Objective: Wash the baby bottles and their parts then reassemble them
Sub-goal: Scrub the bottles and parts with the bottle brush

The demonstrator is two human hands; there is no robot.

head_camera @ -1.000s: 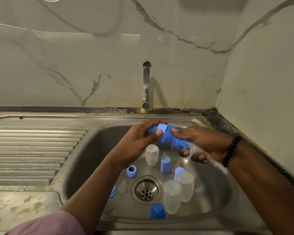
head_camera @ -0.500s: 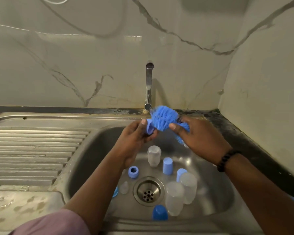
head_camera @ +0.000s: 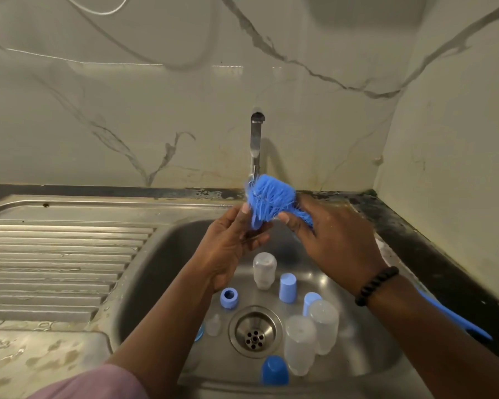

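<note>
Bottles [head_camera: 310, 342] stand upside down in the steel sink [head_camera: 162, 254] near the drain. The right hand [head_camera: 337, 243] grips a blue brush [head_camera: 268, 198]; left hand [head_camera: 231, 246] fingers pinch its bristles under the tap [head_camera: 256, 139].

Kitchen: steel sink [head_camera: 144, 272], tap [head_camera: 256, 139]

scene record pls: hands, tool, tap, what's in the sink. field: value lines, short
left hand: holds a small blue part, mostly hidden, against the bristles
right hand: grips the blue bottle brush just behind its head
brush position: head up under the tap
water flow: cannot tell
sink: three clear bottles, blue caps and a blue ring stand around the drain
reassembly: not yet begun
</note>
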